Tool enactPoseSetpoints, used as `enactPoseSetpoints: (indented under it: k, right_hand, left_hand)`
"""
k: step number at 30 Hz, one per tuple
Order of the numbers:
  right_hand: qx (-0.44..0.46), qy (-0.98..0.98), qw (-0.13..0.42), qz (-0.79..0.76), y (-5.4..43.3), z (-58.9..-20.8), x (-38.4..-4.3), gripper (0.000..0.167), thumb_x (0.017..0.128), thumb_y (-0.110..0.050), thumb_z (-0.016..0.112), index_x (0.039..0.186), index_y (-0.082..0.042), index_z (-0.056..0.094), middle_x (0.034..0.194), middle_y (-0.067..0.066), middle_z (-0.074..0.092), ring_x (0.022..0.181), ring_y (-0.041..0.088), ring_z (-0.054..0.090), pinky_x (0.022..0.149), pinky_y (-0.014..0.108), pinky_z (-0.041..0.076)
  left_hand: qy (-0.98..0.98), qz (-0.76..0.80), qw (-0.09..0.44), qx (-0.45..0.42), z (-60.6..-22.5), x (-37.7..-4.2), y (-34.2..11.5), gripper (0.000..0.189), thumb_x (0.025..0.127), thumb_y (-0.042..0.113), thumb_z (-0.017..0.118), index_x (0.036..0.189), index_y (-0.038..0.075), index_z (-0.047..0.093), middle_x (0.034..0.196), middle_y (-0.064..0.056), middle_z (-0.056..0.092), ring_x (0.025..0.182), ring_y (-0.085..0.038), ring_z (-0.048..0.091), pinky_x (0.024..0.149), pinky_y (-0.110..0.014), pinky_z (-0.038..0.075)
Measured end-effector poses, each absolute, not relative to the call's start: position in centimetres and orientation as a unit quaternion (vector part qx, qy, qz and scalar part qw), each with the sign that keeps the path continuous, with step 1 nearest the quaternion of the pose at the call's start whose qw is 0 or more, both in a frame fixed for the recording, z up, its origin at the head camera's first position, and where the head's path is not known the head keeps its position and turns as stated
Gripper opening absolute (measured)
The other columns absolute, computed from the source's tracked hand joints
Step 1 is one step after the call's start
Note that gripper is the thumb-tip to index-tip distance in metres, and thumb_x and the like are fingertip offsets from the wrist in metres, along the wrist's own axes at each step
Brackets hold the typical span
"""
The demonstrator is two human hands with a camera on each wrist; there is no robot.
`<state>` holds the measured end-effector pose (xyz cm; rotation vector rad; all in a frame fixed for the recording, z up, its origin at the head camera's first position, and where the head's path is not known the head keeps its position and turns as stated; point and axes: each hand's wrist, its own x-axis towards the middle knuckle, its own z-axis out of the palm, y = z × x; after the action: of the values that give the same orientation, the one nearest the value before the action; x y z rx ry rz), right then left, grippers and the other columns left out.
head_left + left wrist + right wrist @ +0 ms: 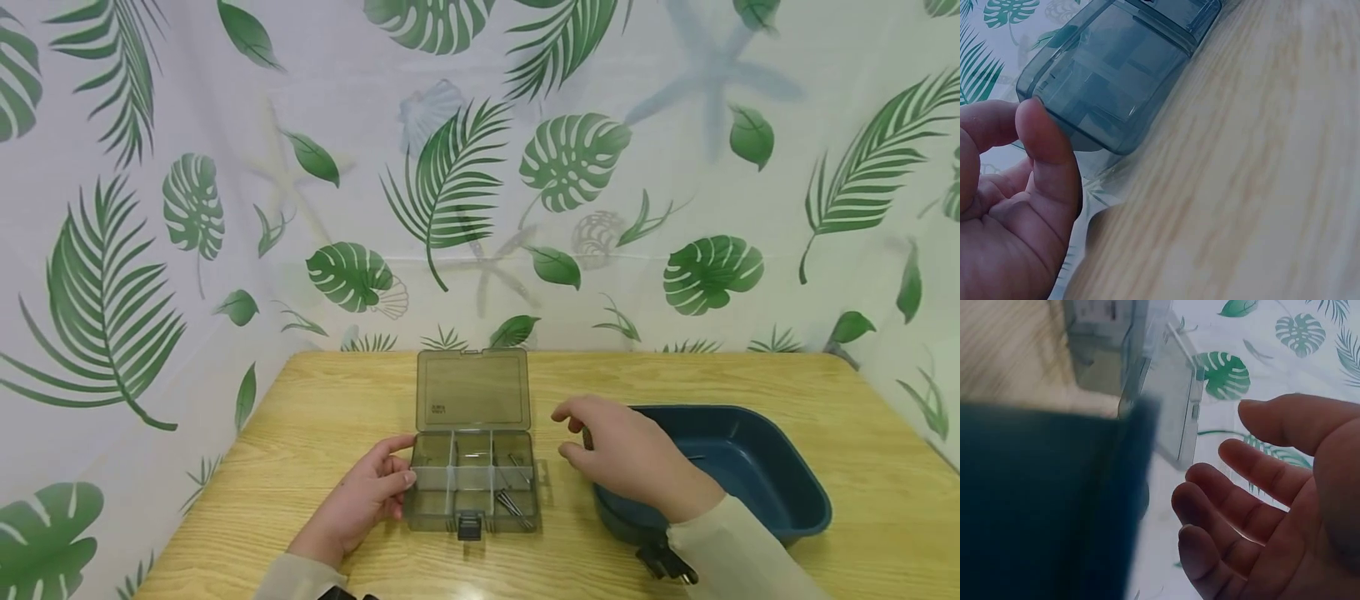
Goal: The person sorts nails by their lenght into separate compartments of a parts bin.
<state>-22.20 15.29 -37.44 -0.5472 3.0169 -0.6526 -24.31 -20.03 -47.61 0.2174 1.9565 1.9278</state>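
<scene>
A smoky see-through compartment box (471, 481) stands on the table with its lid (472, 390) raised at the back. My left hand (367, 493) grips the box's left edge, thumb on the rim; the left wrist view shows this thumb and a finger at the edge. Several thin metal pins (513, 508), too small to name surely, lie in the front right compartment, and thin pieces also show in back compartments. My right hand (618, 446) hovers over the left rim of a dark blue basin (806, 500), its fingers loosely bent with nothing seen between them.
One thin piece (697, 457) lies in the basin. Box and basin stand apart on a wood-grain table (330, 400). A leaf-patterned sheet (480, 167) hangs behind the table and along its sides.
</scene>
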Motion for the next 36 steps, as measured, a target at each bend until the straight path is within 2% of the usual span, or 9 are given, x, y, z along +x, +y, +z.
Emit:
enactPoseSetpoints:
  k: [5,10,15,22,26,31,36]
  right_hand:
    - [-0.17,0.963,-0.004,-0.21,17.8,-38.0,-21.1,0.037,0.095,-0.031,0.072,0.13,-0.02,0.064,0.122,-0.002,0.063,0.098,0.017,0.063,0.078,0.042,0.054]
    - [-0.155,0.965,0.012,-0.213,21.0,-39.2,-20.6,0.044,0.094,-0.035,0.073,0.134,-0.018,0.062,0.128,0.0,0.06,0.108,0.023,0.063,0.081,0.045,0.055]
    - [-0.141,0.968,0.03,-0.205,24.4,-40.5,-20.6,0.048,0.092,-0.035,0.075,0.134,-0.014,0.062,0.125,0.005,0.061,0.106,0.027,0.063,0.078,0.047,0.055]
    - [-0.12,0.975,0.058,-0.179,27.8,-42.2,-21.2,0.055,0.088,-0.03,0.079,0.135,-0.01,0.061,0.123,0.008,0.061,0.111,0.032,0.062,0.083,0.051,0.053]
    - [-0.12,0.977,0.07,-0.165,29.2,-43.1,-21.8,0.057,0.087,-0.029,0.08,0.136,-0.007,0.06,0.122,0.01,0.06,0.109,0.032,0.062,0.081,0.051,0.053]
    - [-0.136,0.977,0.075,-0.146,30.1,-44.0,-22.5,0.055,0.085,-0.026,0.081,0.133,-0.006,0.062,0.121,0.01,0.06,0.11,0.033,0.062,0.083,0.053,0.053]
    - [-0.143,0.979,0.07,-0.13,30.5,-44.4,-22.8,0.045,0.086,-0.022,0.08,0.126,-0.008,0.067,0.121,0.01,0.06,0.11,0.035,0.061,0.084,0.054,0.052]
  left_hand:
    - [0.7,0.685,0.189,0.071,-47.9,-24.4,-20.1,0.058,0.102,0.006,0.057,0.154,0.007,0.032,0.098,-0.007,0.051,0.071,-0.016,0.047,0.057,-0.026,0.048]
    - [0.698,0.686,0.19,0.074,-47.9,-24.4,-20.1,0.059,0.102,0.007,0.058,0.155,0.006,0.032,0.098,-0.007,0.05,0.071,-0.016,0.047,0.056,-0.026,0.048]
    - [0.697,0.687,0.189,0.072,-47.8,-24.3,-20.0,0.061,0.101,0.007,0.059,0.155,0.006,0.031,0.098,-0.007,0.05,0.07,-0.015,0.047,0.057,-0.027,0.048]
    - [0.697,0.688,0.188,0.069,-47.5,-24.1,-19.9,0.061,0.101,0.009,0.06,0.155,0.006,0.031,0.099,-0.007,0.05,0.07,-0.015,0.046,0.057,-0.027,0.047]
    - [0.696,0.69,0.19,0.066,-47.7,-24.1,-20.0,0.062,0.101,0.009,0.06,0.155,0.005,0.031,0.099,-0.007,0.051,0.07,-0.015,0.047,0.057,-0.026,0.048]
    - [0.697,0.689,0.19,0.066,-47.8,-24.1,-20.1,0.062,0.1,0.009,0.061,0.155,0.007,0.032,0.099,-0.007,0.051,0.07,-0.016,0.046,0.057,-0.026,0.048]
    - [0.698,0.688,0.19,0.068,-47.8,-24.3,-20.2,0.062,0.101,0.012,0.062,0.155,0.007,0.032,0.099,-0.007,0.051,0.07,-0.016,0.046,0.057,-0.026,0.048]
